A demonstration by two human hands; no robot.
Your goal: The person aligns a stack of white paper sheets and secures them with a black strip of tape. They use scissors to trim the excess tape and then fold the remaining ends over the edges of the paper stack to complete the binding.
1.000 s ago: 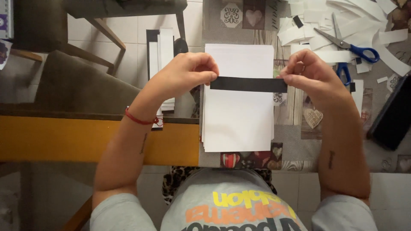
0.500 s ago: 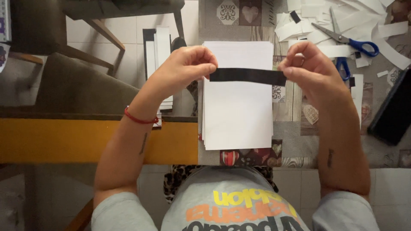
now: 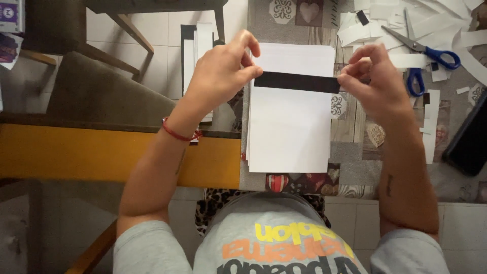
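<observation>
The black strip (image 3: 297, 81) lies crosswise over the upper part of the white paper stack (image 3: 289, 127), long axis running left to right. The left hand (image 3: 220, 76) and right hand (image 3: 373, 83) each pinch one end, equally near.

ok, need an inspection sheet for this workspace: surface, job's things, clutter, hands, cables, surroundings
Surface: patchwork-print tablecloth on the table, beside a yellow tabletop.
Job's things: black paper strip held flat across the top of a white paper stack.
Clutter: blue-handled scissors, white paper offcuts, dark flat object at the right edge.
Hands: left hand pinches the strip's left end, right hand pinches its right end; red bracelet on the left wrist.
Cables: nothing seen.
Surroundings: tiled floor, brown chair at left.
</observation>
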